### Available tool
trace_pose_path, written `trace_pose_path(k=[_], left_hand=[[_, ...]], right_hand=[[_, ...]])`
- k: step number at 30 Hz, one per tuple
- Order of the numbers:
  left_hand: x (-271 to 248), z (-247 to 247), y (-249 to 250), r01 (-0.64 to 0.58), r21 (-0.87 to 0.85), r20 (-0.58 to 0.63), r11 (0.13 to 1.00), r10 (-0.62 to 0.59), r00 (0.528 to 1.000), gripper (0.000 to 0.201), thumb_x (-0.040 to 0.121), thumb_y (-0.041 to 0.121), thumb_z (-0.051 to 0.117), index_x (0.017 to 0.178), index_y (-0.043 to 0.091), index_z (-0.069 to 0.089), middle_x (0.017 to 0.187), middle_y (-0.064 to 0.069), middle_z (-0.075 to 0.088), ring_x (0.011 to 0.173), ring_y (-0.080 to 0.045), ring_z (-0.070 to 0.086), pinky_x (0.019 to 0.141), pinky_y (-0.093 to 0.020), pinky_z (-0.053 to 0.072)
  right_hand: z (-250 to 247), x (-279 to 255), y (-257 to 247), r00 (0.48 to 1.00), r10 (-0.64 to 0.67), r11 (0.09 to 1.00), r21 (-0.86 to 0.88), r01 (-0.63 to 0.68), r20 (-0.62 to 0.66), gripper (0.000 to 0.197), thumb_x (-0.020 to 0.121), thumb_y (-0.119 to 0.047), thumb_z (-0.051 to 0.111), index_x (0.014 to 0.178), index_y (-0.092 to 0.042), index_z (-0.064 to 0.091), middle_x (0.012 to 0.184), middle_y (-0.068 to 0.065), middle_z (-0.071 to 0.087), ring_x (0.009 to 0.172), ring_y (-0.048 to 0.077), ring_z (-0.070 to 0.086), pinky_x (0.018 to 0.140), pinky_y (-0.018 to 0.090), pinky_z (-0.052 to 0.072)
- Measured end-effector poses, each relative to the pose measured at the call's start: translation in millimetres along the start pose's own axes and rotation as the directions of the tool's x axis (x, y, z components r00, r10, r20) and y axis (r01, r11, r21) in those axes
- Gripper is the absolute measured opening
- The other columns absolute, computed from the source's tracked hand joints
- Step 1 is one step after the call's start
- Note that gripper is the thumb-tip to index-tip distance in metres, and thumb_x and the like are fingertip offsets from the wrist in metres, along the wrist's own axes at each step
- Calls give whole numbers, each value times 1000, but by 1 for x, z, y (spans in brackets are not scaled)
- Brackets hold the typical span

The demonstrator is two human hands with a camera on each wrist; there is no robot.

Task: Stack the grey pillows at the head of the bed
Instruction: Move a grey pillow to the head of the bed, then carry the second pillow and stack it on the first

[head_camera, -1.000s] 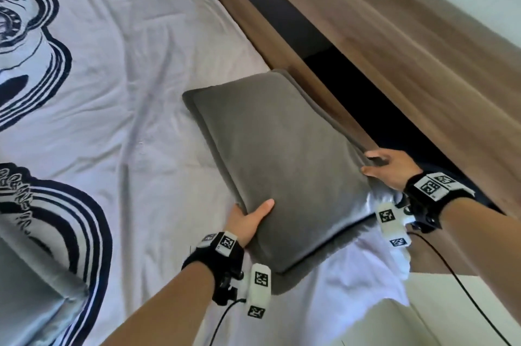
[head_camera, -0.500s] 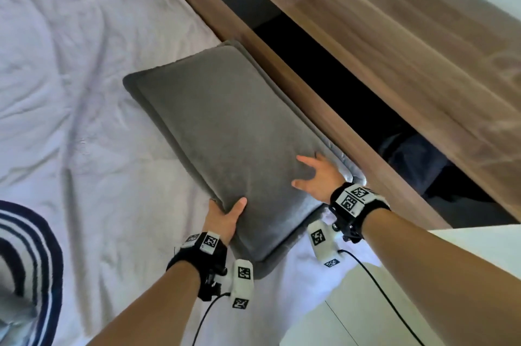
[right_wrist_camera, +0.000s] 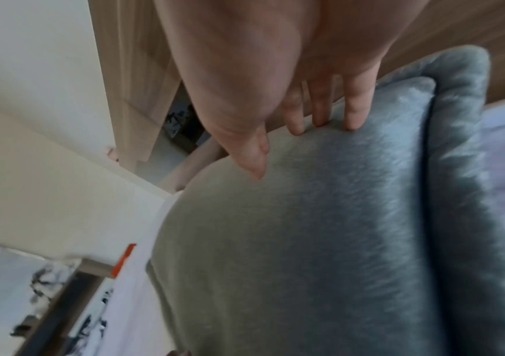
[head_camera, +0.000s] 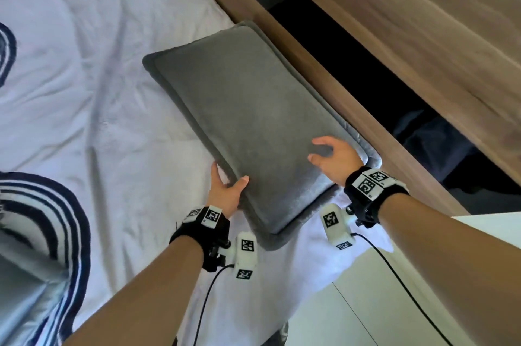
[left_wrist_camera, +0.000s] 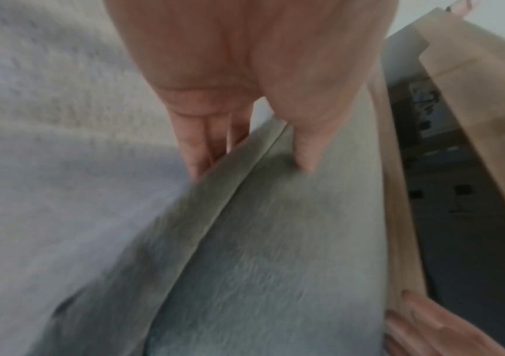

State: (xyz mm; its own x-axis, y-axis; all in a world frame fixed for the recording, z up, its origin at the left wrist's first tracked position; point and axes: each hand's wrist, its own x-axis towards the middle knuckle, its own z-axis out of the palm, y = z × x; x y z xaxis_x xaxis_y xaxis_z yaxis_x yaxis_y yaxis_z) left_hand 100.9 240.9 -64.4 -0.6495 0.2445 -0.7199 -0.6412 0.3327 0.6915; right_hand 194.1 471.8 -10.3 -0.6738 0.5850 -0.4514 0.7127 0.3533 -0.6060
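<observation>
A grey pillow (head_camera: 253, 125) lies flat on the white sheet, its long side against the wooden bed frame. A paler, shiny grey edge (head_camera: 365, 152) peeks out beneath its right side and looks like a second pillow. My left hand (head_camera: 228, 190) grips the near-left edge, thumb on top and fingers under the flange, as the left wrist view shows for the hand (left_wrist_camera: 251, 159) and the pillow (left_wrist_camera: 275, 265). My right hand (head_camera: 332, 156) rests on top near the right end. In the right wrist view the right hand (right_wrist_camera: 306, 144) touches the pillow (right_wrist_camera: 306, 240) with its fingertips.
The wooden bed frame (head_camera: 310, 69) runs diagonally along the pillow, with a dark gap (head_camera: 352, 57) behind it. A navy-striped duvet (head_camera: 48, 218) covers the left. A pale grey cushion-like shape (head_camera: 22, 289) sits bottom left. White furniture (head_camera: 408, 303) is at lower right.
The pillow has come down flat against the bed frame. My right hand has left the pillow's far corner and now rests on its top. The left hand keeps its grip.
</observation>
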Motion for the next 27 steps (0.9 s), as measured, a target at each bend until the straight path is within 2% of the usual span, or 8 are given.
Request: trace_pose_path(k=[3,9,13,15,17,20,22,27], left_hand=[[-13,-33,23,-39,-24,1,999,39,999,96,95,24,68,160,43,0,123,-11,65,102,-33,68,86,-47,58],[-46,-131,47,-105,-181,-121,978,84,989,83,100,37,57,161,41,-1,131,-14,59,110,-39,68,94,-51,54],[-71,-219,40,-134,-265,-259,955,63,964,65,104,40,47,160,36,13,137,-16,56,113,-37,64,95,-50,50],[-81,-253,37,-138,-273,-319,952,46,947,57,106,41,41,158,32,21,143,-14,54,111,-32,62,93,-47,49],[-93,-295,30,-152,-280,-368,948,41,929,59,105,42,41,159,32,19,143,-15,54,113,-32,62,92,-45,49],[-119,-357,16,-185,-329,-416,926,34,909,67,102,39,48,159,32,15,140,-24,55,117,-40,64,105,-46,44],[-137,-390,6,-205,-325,-472,923,30,881,71,99,43,52,160,38,15,132,-12,64,104,-28,69,99,-46,50],[-183,-473,-35,-243,-361,-595,900,-22,804,72,98,52,52,160,40,17,138,-5,63,117,-28,67,104,-51,49]], right_hand=[[8,-11,-34,999,-31,978,206,38,-33,34,89,-23,72,122,-19,65,133,6,63,124,22,59,101,32,45],[48,-42,-123,991,-23,842,538,-52,131,20,91,-19,70,110,-21,63,113,1,66,103,21,65,93,40,52],[97,-66,-184,967,-72,825,559,-79,243,13,92,-19,68,103,-24,63,107,2,68,95,22,66,90,40,53],[117,-77,-207,955,-87,818,567,-94,284,16,93,-18,66,107,-22,61,102,4,67,88,22,64,79,35,51],[143,-91,-234,939,-102,814,570,-111,328,20,92,-16,66,111,-20,59,102,5,66,86,23,64,73,32,49],[186,-117,-272,909,-142,819,562,-114,391,23,92,-14,68,113,-18,59,104,7,66,85,24,64,69,31,49],[214,-133,-293,894,-177,838,540,-83,411,23,92,-14,67,114,-17,61,108,8,69,87,23,68,72,31,52],[287,-185,-345,847,-240,904,427,17,475,39,89,-22,70,127,-14,63,118,7,70,106,25,71,92,42,55]])
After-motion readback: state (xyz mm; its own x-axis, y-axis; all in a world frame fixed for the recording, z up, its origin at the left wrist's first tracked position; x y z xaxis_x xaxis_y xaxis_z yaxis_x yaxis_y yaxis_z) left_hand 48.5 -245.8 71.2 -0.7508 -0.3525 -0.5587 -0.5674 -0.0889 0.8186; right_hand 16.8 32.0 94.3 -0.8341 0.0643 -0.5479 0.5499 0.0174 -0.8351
